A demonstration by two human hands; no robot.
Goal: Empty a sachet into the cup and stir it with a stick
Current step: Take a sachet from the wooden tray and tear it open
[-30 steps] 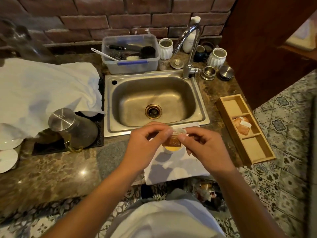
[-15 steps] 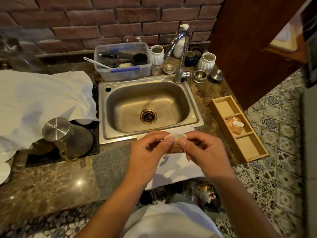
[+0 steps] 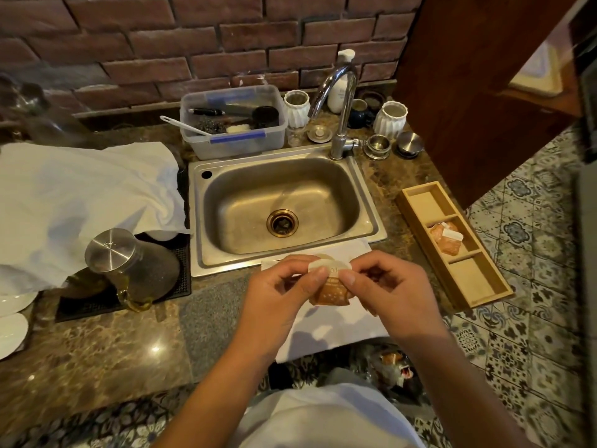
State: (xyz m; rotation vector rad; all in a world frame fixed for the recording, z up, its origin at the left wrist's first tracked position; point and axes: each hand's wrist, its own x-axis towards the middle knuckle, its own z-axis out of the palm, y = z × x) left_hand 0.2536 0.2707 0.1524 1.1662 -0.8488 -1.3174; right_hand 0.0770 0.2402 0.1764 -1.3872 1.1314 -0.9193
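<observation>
While pinched, sachet [image 3: 329,291] shows orange-brown — white-topped.

Bare forearms, white garment [image 3: 323,418] over the torso.

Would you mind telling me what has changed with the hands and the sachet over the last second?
Little has changed: the left hand and right hand still pinch the top of the sachet between them, now a bit lower and hiding the yellow cup seen beneath it a second ago. The top is not visibly torn. The wooden tray stays put.
</observation>
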